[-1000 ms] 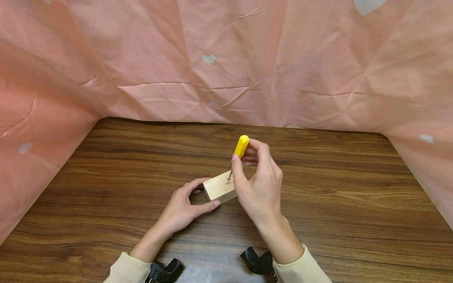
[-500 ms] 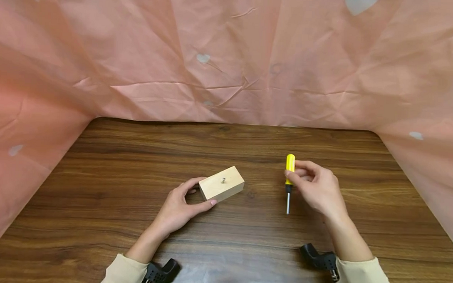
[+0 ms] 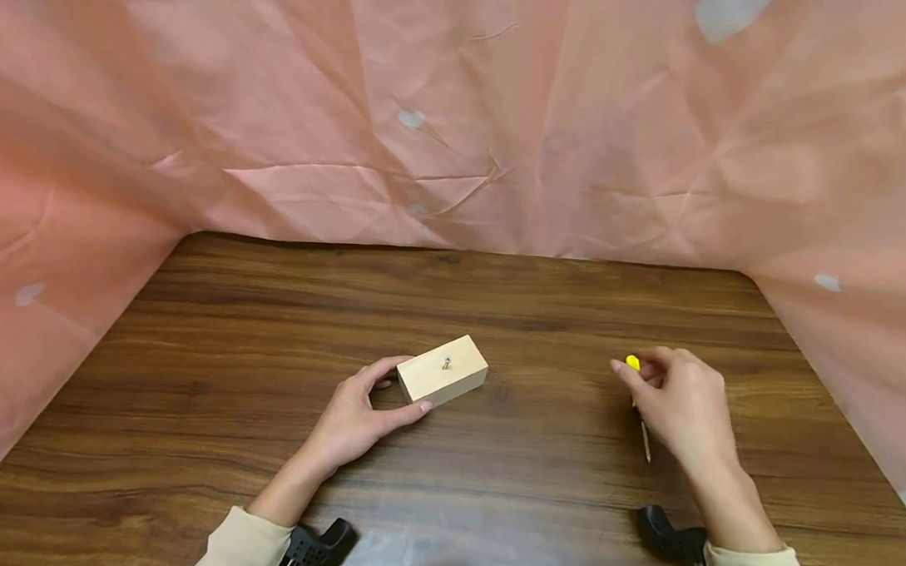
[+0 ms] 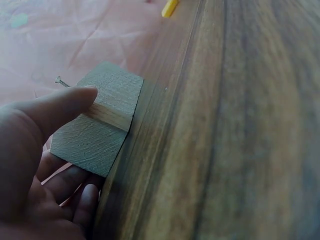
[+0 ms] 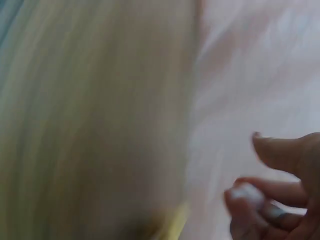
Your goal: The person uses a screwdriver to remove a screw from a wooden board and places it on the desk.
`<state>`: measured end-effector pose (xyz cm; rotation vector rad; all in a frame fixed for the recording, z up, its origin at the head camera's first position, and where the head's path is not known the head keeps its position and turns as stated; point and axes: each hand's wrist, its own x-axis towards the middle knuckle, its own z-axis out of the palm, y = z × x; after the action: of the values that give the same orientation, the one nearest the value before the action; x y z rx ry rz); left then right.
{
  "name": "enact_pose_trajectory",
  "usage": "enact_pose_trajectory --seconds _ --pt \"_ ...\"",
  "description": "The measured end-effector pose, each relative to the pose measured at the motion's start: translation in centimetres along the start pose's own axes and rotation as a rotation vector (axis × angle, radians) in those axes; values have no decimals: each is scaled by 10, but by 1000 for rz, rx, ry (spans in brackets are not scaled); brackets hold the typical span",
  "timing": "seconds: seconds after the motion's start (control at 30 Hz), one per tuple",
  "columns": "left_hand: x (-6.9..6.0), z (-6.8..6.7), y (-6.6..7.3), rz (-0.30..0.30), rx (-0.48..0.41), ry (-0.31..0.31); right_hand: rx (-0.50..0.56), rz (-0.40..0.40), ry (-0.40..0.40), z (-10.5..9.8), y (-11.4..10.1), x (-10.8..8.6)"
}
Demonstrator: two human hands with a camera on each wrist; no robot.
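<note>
The left hand [image 3: 351, 413] grips the near-left end of a pale wooden block [image 3: 442, 370] on the table, thumb on one side and fingers on the other. A metal screw [image 3: 446, 363] stands up from the block's top face; in the left wrist view the screw [image 4: 61, 81] shows past the thumb. To the right, a yellow-handled screwdriver [image 3: 633, 363] lies by the right hand [image 3: 684, 403], its handle partly hidden behind the thumb. In the right wrist view the thumb and fingers are apart, and the blurred yellow handle [image 5: 175, 222] is away from them.
The wood-grain table [image 3: 310, 295] is bounded at the back and sides by a pink curtain [image 3: 458, 150] with pale hearts. Black wrist mounts [image 3: 320, 545] sit at both wrists, close to the table's surface.
The right hand has carried the screwdriver away from the screw, to the right and down to the table, and let go of it. The left hand and block have hardly moved.
</note>
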<state>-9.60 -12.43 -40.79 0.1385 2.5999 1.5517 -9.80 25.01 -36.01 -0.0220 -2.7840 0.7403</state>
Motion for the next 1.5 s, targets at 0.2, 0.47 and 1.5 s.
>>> enact_pose_trajectory --seconds 0.2,0.47,1.5 --pt "2 -3 -3 1 -1 12 365 -280 -5 53 -107 2" --pt "2 5 -4 -5 -23 3 433 -300 15 100 -131 -3" --pt "16 -6 -11 17 -34 20 284 167 -214 76 -52 22"
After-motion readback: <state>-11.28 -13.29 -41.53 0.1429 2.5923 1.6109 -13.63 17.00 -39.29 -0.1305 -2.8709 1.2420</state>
